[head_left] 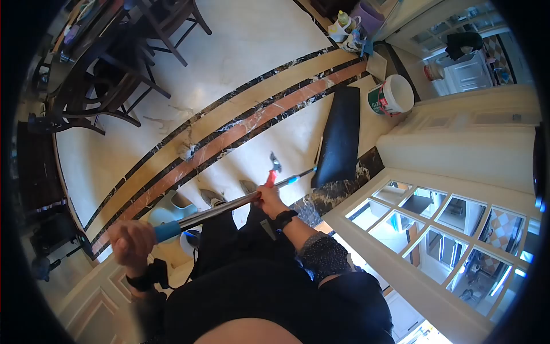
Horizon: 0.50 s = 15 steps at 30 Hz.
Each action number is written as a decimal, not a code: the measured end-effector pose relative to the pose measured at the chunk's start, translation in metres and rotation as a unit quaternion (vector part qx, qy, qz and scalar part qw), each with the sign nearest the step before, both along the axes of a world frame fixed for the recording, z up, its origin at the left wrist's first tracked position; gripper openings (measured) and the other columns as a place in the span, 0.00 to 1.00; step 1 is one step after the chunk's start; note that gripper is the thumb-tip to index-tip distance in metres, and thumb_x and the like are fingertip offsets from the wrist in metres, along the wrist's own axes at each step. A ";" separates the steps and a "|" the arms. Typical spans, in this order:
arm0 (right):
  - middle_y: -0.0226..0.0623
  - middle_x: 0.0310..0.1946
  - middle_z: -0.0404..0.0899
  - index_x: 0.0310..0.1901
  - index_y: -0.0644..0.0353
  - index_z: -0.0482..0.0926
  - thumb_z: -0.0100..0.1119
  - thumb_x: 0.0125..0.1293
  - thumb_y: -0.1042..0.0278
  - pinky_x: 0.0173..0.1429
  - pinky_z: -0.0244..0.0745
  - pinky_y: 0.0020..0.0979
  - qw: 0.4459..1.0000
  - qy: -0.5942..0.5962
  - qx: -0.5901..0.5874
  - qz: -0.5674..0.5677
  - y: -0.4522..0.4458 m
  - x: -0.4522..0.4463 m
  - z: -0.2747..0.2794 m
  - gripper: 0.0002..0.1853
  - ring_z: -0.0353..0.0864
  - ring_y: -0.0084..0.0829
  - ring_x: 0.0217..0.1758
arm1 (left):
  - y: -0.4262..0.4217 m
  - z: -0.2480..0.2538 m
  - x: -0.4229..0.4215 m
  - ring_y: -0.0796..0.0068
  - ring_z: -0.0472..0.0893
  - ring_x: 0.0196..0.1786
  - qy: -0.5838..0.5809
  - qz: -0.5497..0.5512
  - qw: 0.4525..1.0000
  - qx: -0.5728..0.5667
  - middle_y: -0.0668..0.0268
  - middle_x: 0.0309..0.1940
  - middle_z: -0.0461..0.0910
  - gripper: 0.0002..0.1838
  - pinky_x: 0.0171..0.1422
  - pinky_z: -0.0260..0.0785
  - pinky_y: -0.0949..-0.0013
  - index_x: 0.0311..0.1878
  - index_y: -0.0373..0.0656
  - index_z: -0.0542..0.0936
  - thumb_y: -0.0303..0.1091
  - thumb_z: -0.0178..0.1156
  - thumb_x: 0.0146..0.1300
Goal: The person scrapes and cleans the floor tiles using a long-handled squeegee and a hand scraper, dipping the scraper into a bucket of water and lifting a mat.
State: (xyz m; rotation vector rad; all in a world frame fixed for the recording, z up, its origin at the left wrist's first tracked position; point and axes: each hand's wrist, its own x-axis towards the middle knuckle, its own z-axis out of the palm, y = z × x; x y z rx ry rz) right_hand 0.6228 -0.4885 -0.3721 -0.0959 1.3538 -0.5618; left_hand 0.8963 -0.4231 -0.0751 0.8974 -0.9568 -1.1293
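My left hand (130,243) is closed round the blue grip at the near end of a metal pole (215,212), at the lower left. My right hand (270,200) is closed round the same pole farther along, and a red-handled tool (271,176) with a dark head sticks up from this hand. The pole runs up to the right, past a bright blue joint, and its far end lies by a long black mat (339,137). Whether anything is fixed to that end I cannot make out.
Dark wooden chairs (123,86) and a table stand at the upper left. A white bucket (397,95) is beyond the mat, near bottles and a purple bin (368,17). A glass-paned door (421,229) is at right. A light blue container (171,207) sits left of my feet.
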 end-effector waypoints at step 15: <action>0.37 0.24 0.75 0.35 0.58 0.67 0.54 0.57 0.74 0.25 0.75 0.36 0.994 -0.104 0.029 0.017 -0.005 0.009 0.053 0.06 0.77 0.34 0.24 | -0.012 0.057 -0.016 0.78 0.64 0.06 -0.039 -0.070 0.991 -0.103 0.72 0.05 0.63 0.21 0.13 0.62 0.74 0.15 0.49 0.60 0.38 0.51 0.63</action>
